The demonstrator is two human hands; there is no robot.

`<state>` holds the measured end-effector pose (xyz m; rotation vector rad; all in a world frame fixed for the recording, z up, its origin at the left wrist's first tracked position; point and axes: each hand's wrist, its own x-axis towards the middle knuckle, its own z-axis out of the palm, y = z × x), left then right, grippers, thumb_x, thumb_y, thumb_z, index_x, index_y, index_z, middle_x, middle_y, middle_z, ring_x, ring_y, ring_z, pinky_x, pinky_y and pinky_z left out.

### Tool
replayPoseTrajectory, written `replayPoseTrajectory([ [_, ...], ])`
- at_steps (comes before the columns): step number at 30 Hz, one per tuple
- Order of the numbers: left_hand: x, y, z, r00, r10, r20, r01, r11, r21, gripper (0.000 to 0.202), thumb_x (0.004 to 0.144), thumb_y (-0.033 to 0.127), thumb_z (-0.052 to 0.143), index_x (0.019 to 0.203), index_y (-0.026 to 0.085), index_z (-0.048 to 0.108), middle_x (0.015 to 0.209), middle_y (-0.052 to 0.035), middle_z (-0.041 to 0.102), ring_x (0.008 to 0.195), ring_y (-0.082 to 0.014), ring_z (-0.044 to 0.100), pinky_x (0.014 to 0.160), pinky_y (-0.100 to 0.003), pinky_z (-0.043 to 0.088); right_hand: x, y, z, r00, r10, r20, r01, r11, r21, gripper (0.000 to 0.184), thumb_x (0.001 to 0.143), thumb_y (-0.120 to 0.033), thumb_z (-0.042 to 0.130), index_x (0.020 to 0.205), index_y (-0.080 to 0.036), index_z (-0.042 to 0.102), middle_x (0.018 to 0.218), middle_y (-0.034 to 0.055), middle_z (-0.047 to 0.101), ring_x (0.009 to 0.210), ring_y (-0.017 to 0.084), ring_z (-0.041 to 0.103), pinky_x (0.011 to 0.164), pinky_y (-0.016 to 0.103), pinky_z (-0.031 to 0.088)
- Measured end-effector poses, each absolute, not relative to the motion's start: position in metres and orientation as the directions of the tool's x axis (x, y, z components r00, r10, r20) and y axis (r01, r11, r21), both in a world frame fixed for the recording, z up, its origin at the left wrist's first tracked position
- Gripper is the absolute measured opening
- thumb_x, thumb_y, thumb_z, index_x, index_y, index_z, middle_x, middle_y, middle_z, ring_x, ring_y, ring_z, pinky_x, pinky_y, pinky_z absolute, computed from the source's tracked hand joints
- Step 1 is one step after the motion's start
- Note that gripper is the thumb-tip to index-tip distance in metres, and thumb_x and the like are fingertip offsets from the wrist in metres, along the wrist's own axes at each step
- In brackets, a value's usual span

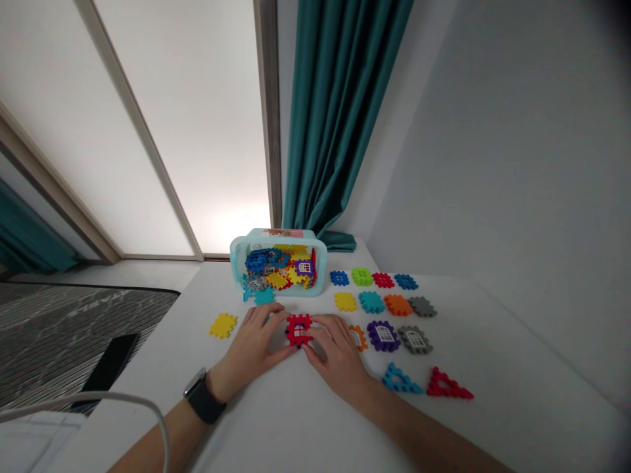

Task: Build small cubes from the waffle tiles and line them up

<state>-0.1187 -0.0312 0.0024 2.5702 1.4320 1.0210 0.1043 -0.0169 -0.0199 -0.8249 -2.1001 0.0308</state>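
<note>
Between my two hands is a red interlocking building tile (298, 320) with a notched edge and a window-like opening. My left hand (255, 338), wearing a dark-banded watch (205, 398), grips its left side with thumb and fingers. On the other side my right hand (340, 355) has its fingertips closed on the tile's right edge. Something dark blue or purple shows behind the red tile; its shape I cannot make out. An orange window tile (363, 339) is partly hidden behind my right hand. Left of my left hand lies a yellow tile (223, 325).
A light blue tub (323, 266) on its side holds many mixed tiles at the back. Rows of coloured tiles, including a purple window tile (383, 336), lie to the right. Blue (401, 380) and red (446, 384) triangles lie nearer. A white cable (123, 395) crosses at lower left.
</note>
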Motion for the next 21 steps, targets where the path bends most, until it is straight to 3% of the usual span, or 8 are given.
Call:
replayPoseTrajectory([
  [5,-0.120,-0.030,0.001,0.369,0.767,0.524,0.771,-0.567,0.288,0.046,0.090,0.047,0.067,0.128,0.024,0.059,0.126,-0.0135,0.059,0.115,-0.0305,0.058,0.097,-0.047,0.049,0.104,-0.018,-0.018,-0.427,0.570,0.702,0.550,0.780,-0.299,0.017,0.092,-0.018,0.059,0.107,-0.024,0.062,0.117,0.0100,0.063,0.107,0.027,0.060,0.091,0.046,0.053],
  [12,-0.125,-0.026,-0.006,0.268,0.783,0.561,0.796,-0.508,0.330,0.043,0.092,0.046,0.066,0.129,0.027,0.058,0.136,-0.0132,0.055,0.124,-0.0317,0.054,0.103,-0.051,0.048,0.105,-0.019,-0.018,-0.442,0.609,0.659,0.532,0.769,-0.354,0.033,0.090,-0.009,0.050,0.119,-0.022,0.059,0.132,0.0123,0.059,0.121,0.027,0.057,0.100,0.048,0.054],
  [21,-0.130,-0.022,-0.009,0.218,0.784,0.581,0.830,-0.462,0.312,0.042,0.091,0.042,0.067,0.130,0.027,0.059,0.139,-0.0129,0.053,0.126,-0.0333,0.053,0.103,-0.053,0.048,0.104,-0.019,-0.019,-0.624,0.516,0.587,0.538,0.828,-0.156,0.060,0.087,-0.004,0.046,0.145,-0.018,0.047,0.151,0.0132,0.050,0.143,0.028,0.041,0.114,0.055,0.044],
])
